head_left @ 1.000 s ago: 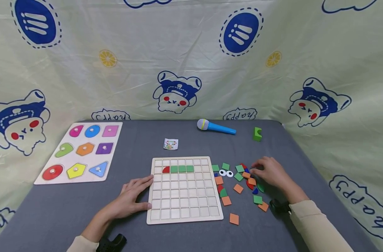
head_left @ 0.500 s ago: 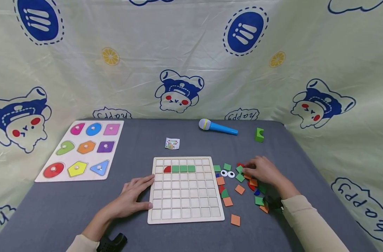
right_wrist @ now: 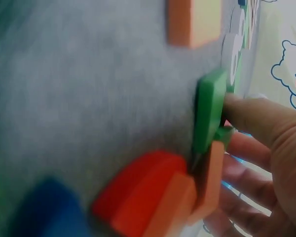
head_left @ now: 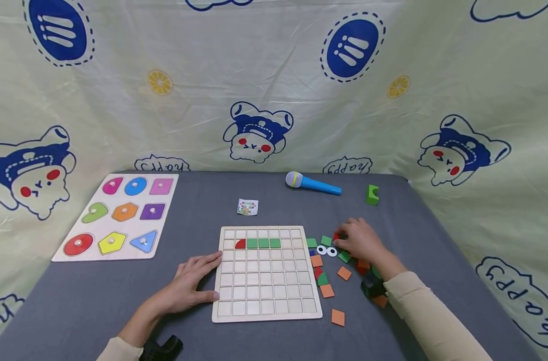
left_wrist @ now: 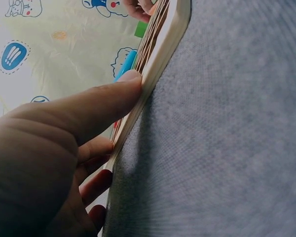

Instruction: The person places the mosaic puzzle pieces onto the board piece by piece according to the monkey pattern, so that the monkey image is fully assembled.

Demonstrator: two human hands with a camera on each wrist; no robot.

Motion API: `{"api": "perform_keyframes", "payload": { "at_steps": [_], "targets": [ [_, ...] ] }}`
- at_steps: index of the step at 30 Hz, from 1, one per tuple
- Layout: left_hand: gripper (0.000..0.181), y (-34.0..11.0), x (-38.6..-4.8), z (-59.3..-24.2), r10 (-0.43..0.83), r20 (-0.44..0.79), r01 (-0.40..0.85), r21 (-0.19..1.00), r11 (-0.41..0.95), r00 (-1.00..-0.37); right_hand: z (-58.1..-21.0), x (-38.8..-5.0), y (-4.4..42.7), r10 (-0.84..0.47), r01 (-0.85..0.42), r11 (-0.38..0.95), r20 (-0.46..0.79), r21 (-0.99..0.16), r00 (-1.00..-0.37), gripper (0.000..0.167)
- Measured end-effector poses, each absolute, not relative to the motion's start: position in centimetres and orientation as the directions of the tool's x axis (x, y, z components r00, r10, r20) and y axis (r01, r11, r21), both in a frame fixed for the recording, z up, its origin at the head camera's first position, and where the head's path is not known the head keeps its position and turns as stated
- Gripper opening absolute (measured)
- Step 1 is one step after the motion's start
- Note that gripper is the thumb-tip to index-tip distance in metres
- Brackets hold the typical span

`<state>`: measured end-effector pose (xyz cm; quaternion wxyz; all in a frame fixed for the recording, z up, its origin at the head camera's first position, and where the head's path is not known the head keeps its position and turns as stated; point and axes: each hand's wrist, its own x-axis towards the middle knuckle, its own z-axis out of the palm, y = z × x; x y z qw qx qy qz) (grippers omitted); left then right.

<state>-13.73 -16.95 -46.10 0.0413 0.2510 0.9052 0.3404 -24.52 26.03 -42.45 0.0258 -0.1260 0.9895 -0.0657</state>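
My left hand (head_left: 190,281) rests against the left edge of the gridded wooden board (head_left: 266,320), thumb and fingers touching its rim. In the left wrist view, the left thumb (left_wrist: 108,101) lies on that board edge (left_wrist: 163,54). One row of the board holds a red quarter-round tile (head_left: 240,244) and several green square tiles (head_left: 263,243). Beyond the board's right side, my right hand (head_left: 361,240) pinches a red tile (head_left: 336,236) at its fingertips, largely covered by them. In the right wrist view, a green tile (right_wrist: 209,111) stands close by the thumb (right_wrist: 256,113).
Loose orange tiles (head_left: 344,273), green tiles (head_left: 326,241) and white rings (head_left: 331,252) lie right of the board. A shape puzzle (head_left: 120,255) is at left. Behind are a small card (head_left: 247,207), a toy microphone (head_left: 316,185) and a green block (head_left: 372,195).
My right hand has moved left across the loose tiles, and the red tile at its fingertips has shifted left with it. The left hand stays at the board's edge.
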Motion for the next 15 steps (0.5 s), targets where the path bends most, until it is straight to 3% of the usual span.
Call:
{"api": "perform_keyframes", "payload": {
  "at_steps": [15],
  "targets": [
    [0.077, -16.86, -13.66, -46.16, 0.477, 0.093, 0.418, 0.644, 0.641, -0.874, -42.37, -23.76, 25.95, -0.291, -0.297, 0.93, 0.059, -0.215, -0.955, 0.031]
  ]
}}
